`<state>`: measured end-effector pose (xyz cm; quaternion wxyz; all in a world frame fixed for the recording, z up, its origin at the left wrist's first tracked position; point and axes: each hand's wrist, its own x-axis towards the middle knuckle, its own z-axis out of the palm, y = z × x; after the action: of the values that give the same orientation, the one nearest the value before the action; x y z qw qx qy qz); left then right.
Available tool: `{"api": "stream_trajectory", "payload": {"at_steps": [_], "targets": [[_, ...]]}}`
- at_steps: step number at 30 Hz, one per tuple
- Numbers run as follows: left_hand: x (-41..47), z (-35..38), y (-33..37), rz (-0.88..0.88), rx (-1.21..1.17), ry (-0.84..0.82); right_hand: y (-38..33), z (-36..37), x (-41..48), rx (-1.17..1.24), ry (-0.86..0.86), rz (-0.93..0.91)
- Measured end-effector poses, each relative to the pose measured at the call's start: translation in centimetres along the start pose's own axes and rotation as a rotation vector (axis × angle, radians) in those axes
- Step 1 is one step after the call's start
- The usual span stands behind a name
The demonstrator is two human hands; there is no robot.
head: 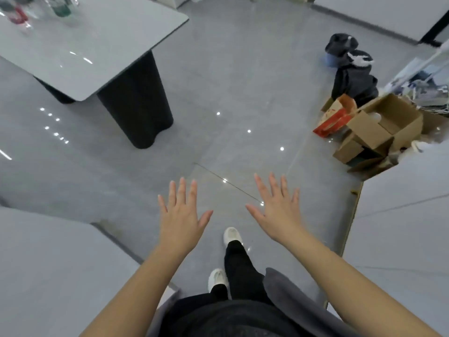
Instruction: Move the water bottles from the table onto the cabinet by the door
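**Inspection: nothing in grip**

Head view: I am observing the left hand [181, 216] and right hand [279, 214] hovering above the floor [218, 81], fingers spread, holding nothing. The water bottles [19, 10], blurred, are standing on the table [97, 45] at upper left, well apart from both hands.

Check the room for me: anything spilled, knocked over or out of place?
Open cardboard boxes and a red bag lie jumbled on the floor at right, beside dark bags. The bottles on the table are too blurred to judge. No spill shows.
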<state>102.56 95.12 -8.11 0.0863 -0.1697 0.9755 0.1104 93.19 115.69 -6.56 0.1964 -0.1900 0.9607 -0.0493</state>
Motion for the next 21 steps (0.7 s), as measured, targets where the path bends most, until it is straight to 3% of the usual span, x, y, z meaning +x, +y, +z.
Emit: {"api": "stream_trajectory", "payload": {"at_steps": [13,21], "targets": [[7.2,-2.1,-5.3,-0.408,-0.087,0.036,-7.7,-3.2,15.2,-0.100,-0.107,-0.378],[10.3,-4.1,-10.3,-0.537,-0.165,0.085,-15.2,-4.1,21.3,-0.172,-0.147,-0.514]]}}
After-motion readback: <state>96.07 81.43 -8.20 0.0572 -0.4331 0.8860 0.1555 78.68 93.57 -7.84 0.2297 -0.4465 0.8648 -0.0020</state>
